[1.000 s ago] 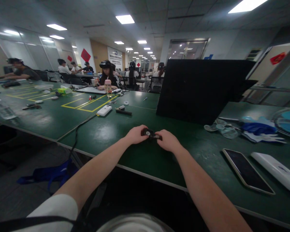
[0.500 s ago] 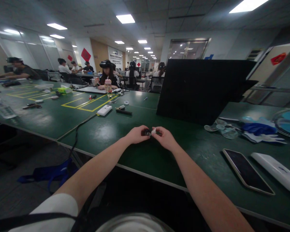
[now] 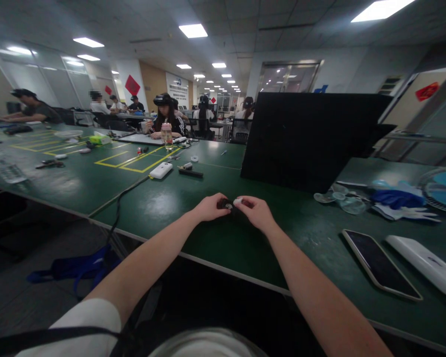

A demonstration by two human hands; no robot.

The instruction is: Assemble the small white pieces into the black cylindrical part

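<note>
Just above the green table, my left hand is closed around a small dark round object with a shiny, pale part on its face; its kind is too small to make out. My right hand pinches a small white piece between thumb and fingers, close beside the dark object. Whether the two pieces touch I cannot tell. Fingers cover much of both.
A large black panel stands ahead on the right. A phone, a white device and gloves lie at right. Farther off are a white power bank, a black bar and a bottle. A person sits opposite.
My right hand has turned slightly and shifted a little, with the white piece still pinched in it. My left hand stays almost in place with the dark object.
</note>
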